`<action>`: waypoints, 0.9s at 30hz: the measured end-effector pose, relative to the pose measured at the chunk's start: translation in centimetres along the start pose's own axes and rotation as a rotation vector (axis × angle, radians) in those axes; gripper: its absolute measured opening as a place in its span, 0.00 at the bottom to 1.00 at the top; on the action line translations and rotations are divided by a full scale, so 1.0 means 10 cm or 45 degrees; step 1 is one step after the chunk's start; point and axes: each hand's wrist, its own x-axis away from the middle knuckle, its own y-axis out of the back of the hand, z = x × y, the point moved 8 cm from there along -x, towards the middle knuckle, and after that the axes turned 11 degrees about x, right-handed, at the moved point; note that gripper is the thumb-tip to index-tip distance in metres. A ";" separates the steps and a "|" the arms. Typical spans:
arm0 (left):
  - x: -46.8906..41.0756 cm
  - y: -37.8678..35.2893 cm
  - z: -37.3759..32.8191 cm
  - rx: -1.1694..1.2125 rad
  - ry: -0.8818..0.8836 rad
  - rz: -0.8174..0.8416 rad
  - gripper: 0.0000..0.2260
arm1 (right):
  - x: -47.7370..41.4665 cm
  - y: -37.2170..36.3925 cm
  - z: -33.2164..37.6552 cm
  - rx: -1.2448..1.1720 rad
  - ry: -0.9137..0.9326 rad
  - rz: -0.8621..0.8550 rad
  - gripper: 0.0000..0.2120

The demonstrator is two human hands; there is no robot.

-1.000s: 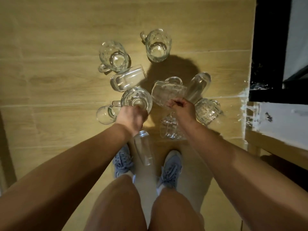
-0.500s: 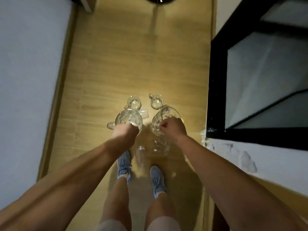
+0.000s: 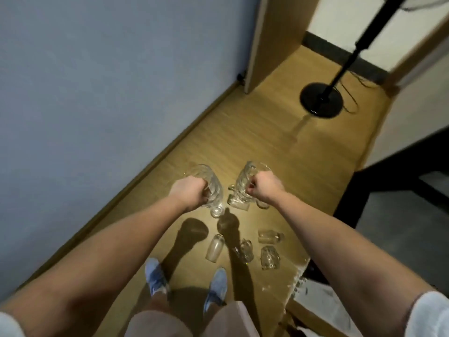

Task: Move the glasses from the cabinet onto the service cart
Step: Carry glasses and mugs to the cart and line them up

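**Glass mugs carried over a wooden floor, head view.** The left bunch [image 3: 210,183] of clear mugs hangs just right of the left hand [image 3: 188,194], whose fingers are clenched round it. One smaller glass dangles at the bunch's near end. The right bunch [image 3: 243,188] hangs just left of the right hand [image 3: 263,189], which grasps it with the fingers curled tight. A handle shows near the right side of that wrist. The two bunches hang side by side between the hands, close together. Blur hides how many mugs each contains.

Nearer the person, further glasses lie on the floor [image 3: 243,132]. A tumbler [image 3: 213,248] lies on its side, with a faceted mug [image 3: 246,249] just to its right. A second mug [image 3: 269,257] lies further right, and a short glass [image 3: 269,236] lies just beyond that. All four are just ahead of the blue shoes [image 3: 155,279], left of the right forearm. Shadows of the arms cross the boards beside them.

A blue-grey wall [image 3: 85,93] bounds the floor on the left. A black-framed unit [image 3: 349,198] stands on the right. Far ahead, the round black fan base [image 3: 320,99] stands on the floor with its pole rising to the right. A wooden panel [image 3: 272,32] stands at the far left.
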 end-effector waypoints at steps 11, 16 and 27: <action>1.85 0.19 2.17 0.704 0.545 -0.338 0.03 | 0.53 -0.01 2.69 0.334 0.647 -0.087 0.09; 3.21 0.05 3.11 0.916 0.862 -0.622 0.05 | 1.04 -0.26 4.01 0.469 0.882 -0.126 0.09; 6.96 -0.74 4.63 1.246 1.280 -1.116 0.05 | 3.61 -1.36 7.13 0.437 1.522 -0.104 0.08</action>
